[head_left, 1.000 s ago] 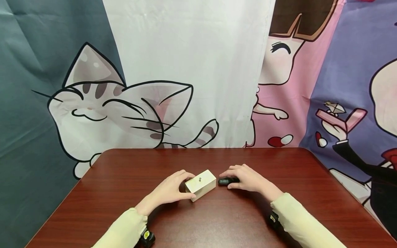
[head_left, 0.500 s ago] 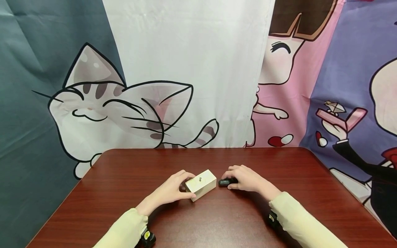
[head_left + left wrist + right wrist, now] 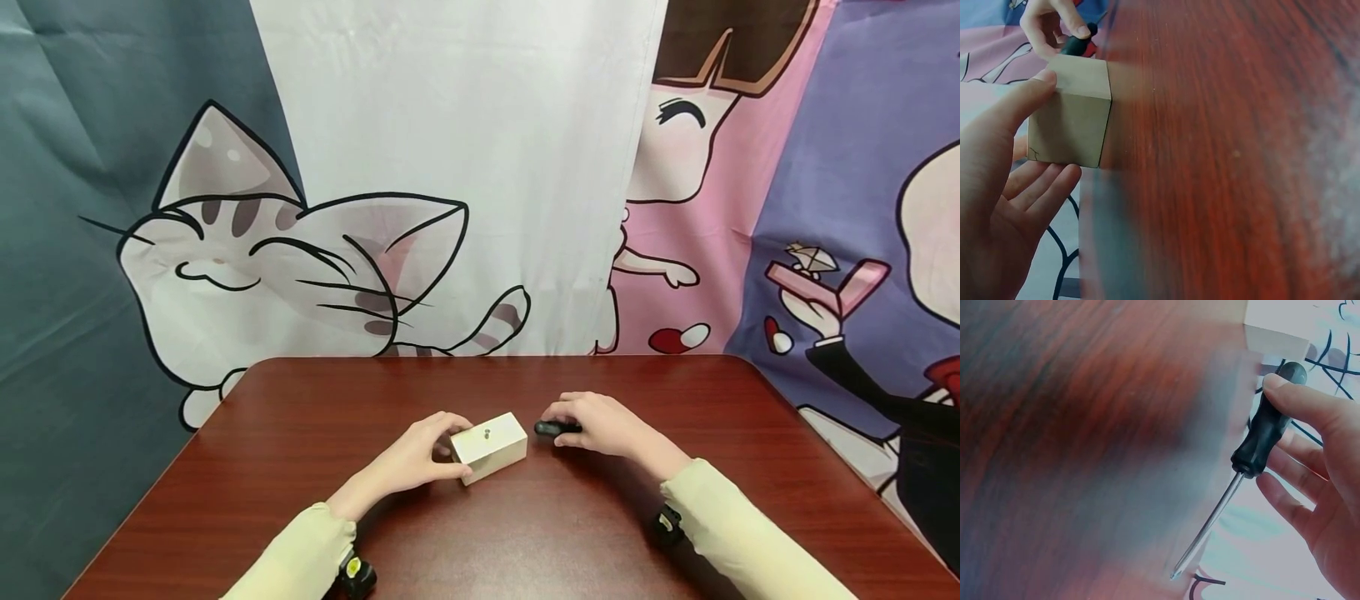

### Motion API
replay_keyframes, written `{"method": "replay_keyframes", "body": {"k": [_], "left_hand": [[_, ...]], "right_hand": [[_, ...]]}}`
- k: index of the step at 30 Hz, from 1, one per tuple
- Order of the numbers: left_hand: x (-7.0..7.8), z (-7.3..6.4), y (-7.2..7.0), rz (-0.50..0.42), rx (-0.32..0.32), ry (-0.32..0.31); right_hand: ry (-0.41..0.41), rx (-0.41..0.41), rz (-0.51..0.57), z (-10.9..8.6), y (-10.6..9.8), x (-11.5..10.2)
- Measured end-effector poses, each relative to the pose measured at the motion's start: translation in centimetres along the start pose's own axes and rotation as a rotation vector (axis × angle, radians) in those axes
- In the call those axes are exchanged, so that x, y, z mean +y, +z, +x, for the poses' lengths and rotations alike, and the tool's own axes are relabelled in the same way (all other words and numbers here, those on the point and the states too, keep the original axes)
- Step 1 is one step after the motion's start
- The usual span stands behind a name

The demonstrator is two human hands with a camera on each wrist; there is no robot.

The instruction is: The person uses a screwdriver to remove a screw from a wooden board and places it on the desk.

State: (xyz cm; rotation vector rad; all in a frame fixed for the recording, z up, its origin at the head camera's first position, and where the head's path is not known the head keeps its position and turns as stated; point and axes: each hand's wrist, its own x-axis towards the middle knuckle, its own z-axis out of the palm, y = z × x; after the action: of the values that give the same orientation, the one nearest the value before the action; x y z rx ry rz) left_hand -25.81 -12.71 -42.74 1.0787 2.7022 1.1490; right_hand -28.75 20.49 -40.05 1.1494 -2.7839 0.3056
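A pale wooden block (image 3: 495, 460) with a small screw (image 3: 487, 434) standing in its top sits in the middle of the table. My left hand (image 3: 408, 455) grips the block's left end, thumb on the near side and fingers on the far side; the left wrist view has the block's end face (image 3: 1071, 130) up close. Just right of the block, my right hand (image 3: 602, 424) holds a screwdriver by its black handle (image 3: 1267, 428). Its bare metal shaft (image 3: 1207, 526) points away from the block, and the handle's rounded end is nearest to it.
The reddish-brown wooden table (image 3: 360, 392) has rounded far corners. Behind it hangs a cloth backdrop (image 3: 465, 125) with a cartoon cat and figures. A dark wrist camera (image 3: 356, 575) sits at the left sleeve, another (image 3: 667, 525) at the right.
My right hand has shifted slightly right and away from me with the screwdriver, widening the gap to the block. The block has turned and moved a little to the right in my left hand.
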Motion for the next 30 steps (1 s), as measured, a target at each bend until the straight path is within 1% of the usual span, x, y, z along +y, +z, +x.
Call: {"method": "replay_keyframes", "body": {"k": [7,14,19,21,24,27,30], "left_hand": [[-0.2,-0.1,0.1,-0.093,-0.003,-0.043],[-0.3,-0.3,0.4,-0.201,-0.005,-0.037],[-0.2,-0.4,0.6,-0.270,-0.027,-0.053],[-0.1,-0.3,0.6,-0.284,-0.036,-0.060],[0.1,-0.3,0.8,-0.272,-0.032,-0.068],[0.5,-0.5,0.8,-0.245,-0.003,-0.085],[0.9,-0.8,0.7,-0.217,0.041,-0.111]], "right_hand": [[0.018,0.064,-0.006,-0.4,-0.8,-0.3],[0.037,0.102,-0.021,-0.9,-1.0,-0.6],[0.038,0.138,-0.017,-1.2,-1.3,-0.7],[0.021,0.152,0.009,-1.3,-1.4,-0.7],[-0.003,0.162,0.057,-1.4,-1.6,-0.7],[-0.016,0.170,0.097,-1.5,-1.8,-0.8],[-0.015,0.178,0.132,-1.6,-2.1,-0.8]]}}
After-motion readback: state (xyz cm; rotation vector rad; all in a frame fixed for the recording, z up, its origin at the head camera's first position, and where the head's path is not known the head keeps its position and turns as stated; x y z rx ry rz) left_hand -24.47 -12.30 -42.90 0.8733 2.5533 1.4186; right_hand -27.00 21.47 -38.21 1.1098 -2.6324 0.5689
